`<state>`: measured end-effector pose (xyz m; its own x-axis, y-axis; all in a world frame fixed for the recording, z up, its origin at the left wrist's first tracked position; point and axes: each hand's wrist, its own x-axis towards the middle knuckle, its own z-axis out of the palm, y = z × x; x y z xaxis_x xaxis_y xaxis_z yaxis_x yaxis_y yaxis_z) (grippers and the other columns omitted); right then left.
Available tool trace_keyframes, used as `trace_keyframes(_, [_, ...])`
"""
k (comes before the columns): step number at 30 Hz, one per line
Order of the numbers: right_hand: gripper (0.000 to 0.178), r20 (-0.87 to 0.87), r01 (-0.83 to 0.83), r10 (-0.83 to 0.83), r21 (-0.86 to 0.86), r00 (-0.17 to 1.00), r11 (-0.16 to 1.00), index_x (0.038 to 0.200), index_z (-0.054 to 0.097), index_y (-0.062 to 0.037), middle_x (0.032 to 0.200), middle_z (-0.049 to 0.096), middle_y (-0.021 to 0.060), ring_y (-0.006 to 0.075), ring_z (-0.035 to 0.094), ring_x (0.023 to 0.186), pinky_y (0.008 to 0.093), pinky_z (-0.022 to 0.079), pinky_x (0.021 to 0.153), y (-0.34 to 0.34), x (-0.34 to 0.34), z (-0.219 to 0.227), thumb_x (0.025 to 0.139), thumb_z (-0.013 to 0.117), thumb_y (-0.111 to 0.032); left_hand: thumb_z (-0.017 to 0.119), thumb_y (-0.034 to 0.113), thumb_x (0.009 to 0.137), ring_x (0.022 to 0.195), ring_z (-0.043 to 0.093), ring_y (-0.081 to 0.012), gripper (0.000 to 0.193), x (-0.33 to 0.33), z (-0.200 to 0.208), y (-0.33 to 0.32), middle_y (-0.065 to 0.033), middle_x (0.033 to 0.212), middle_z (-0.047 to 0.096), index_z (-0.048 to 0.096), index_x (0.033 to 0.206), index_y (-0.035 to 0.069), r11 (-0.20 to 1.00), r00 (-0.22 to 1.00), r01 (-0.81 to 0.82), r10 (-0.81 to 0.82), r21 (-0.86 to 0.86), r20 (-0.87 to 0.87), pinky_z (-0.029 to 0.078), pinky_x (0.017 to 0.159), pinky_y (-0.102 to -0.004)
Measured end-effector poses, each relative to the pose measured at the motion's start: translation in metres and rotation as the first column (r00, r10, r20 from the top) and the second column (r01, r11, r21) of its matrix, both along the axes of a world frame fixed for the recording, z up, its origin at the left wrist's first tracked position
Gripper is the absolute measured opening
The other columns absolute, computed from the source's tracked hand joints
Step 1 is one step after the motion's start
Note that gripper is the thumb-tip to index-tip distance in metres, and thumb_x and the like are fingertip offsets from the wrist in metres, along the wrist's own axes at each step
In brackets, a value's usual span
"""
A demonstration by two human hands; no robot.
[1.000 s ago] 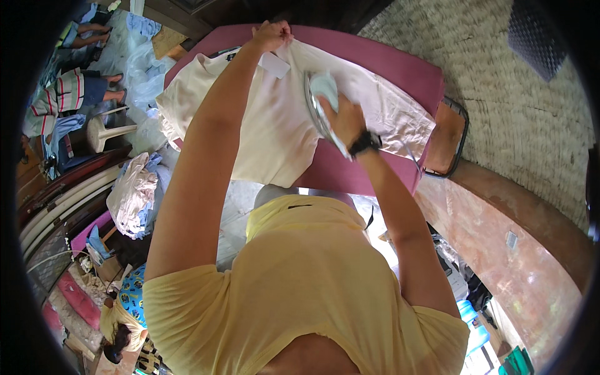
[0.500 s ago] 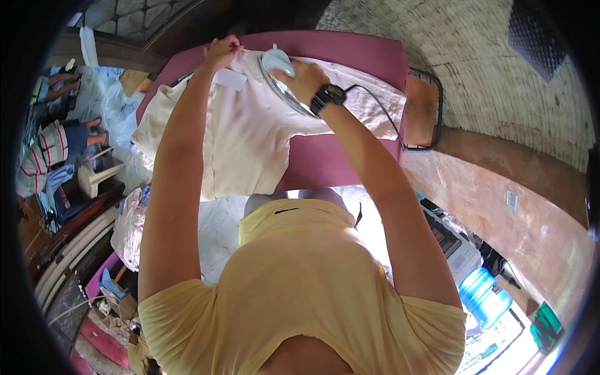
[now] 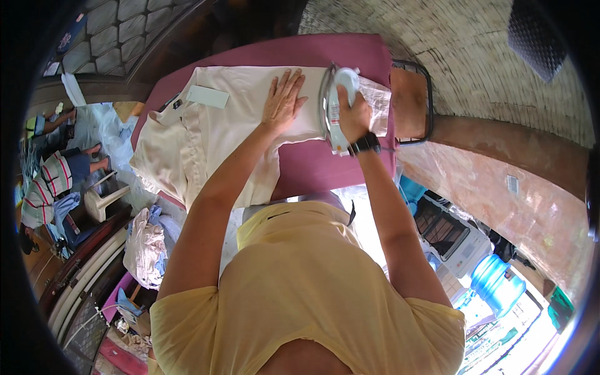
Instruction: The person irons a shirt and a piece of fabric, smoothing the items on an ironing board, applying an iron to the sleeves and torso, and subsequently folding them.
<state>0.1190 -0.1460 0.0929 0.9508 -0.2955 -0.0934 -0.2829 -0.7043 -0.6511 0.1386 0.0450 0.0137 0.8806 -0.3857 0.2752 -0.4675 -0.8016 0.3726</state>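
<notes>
A cream shirt (image 3: 234, 147) lies spread over a maroon-covered ironing board (image 3: 306, 169), with one sleeve stretched toward the board's right end. My left hand (image 3: 284, 103) rests flat on the cloth, fingers extended. Just to its right, my right hand (image 3: 355, 119) grips the handle of a pale clothes iron (image 3: 346, 80), whose soleplate stands across the sleeve. A black watch is on my right wrist. Near the collar, a white card-like rectangle (image 3: 209, 97) lies on the shirt.
A black metal frame (image 3: 430, 103) sticks out at the board's right end, beside a wall. Crumpled clothes (image 3: 145, 250) and a beige stool (image 3: 103, 203) are at the left, with a person (image 3: 59, 172) beyond. A blue water jug (image 3: 497, 281) stands at the lower right.
The iron has moved right along the sleeve and turned more upright in view. My left hand has left the shirt's far edge, come right and nearer, and flattened on the cloth.
</notes>
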Motion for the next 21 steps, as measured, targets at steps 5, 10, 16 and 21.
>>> trace_keyframes(5, [0.054, 0.011, 0.0, -0.002, 0.194, 1.0, 0.981, 0.09, 0.065, 0.0019, 0.078, 0.065, 0.0271, 0.0399, 0.067, 0.079, 0.0456, 0.051, 0.068, 0.004, 0.068, -0.008, 0.092, 0.056, -0.051, 0.043, 0.036, 0.098, 0.146, 0.021, -0.0247, 0.057, 0.006, -0.002, 0.002, -0.0033, 0.158, 0.026, 0.031, 0.149, 0.013, 0.993, 1.0, -0.01, 0.011, 0.119, -0.01, 0.016, 0.118, -0.0489])
trace_keyframes(10, [0.049, 0.093, -0.07, 0.043, 0.312, 0.995, 0.948, 0.098, 0.07, -0.0012, 0.077, 0.068, 0.0233, 0.0385, 0.069, 0.075, 0.0438, 0.053, 0.068, 0.002, -0.006, -0.011, 0.091, 0.06, -0.049, 0.04, 0.034, 0.1, 0.147, 0.02, -0.0243, 0.055, -0.001, -0.002, 0.006, -0.002, 0.158, 0.025, 0.03, 0.15, 0.014, 0.99, 0.998, -0.055, 0.06, 0.129, -0.037, 0.016, 0.119, -0.0488])
trace_keyframes(16, [0.066, 0.033, 0.068, -0.07, 0.056, 0.997, 0.996, 0.094, 0.069, 0.0033, 0.079, 0.067, 0.0274, 0.0447, 0.066, 0.085, 0.0482, 0.053, 0.073, 0.002, 0.048, -0.01, 0.086, 0.057, -0.062, 0.039, 0.035, 0.101, 0.147, 0.019, -0.0248, 0.055, 0.003, -0.003, -0.002, -0.0024, 0.158, 0.024, 0.029, 0.15, 0.013, 0.992, 1.0, 0.0, 0.0, 0.129, -0.002, 0.016, 0.118, -0.0489])
trace_keyframes(21, [0.077, -0.199, -0.001, 0.035, 0.167, 0.979, 0.986, 0.102, 0.068, 0.0062, 0.084, 0.069, 0.0253, 0.0368, 0.069, 0.09, 0.0444, 0.051, 0.086, -0.008, -0.013, 0.019, 0.08, 0.059, -0.067, 0.043, 0.041, 0.099, 0.147, 0.019, -0.027, 0.059, 0.002, -0.009, 0.001, -0.0038, 0.159, 0.023, 0.03, 0.15, 0.014, 0.996, 1.0, -0.008, 0.009, 0.088, -0.009, 0.015, 0.118, -0.0505])
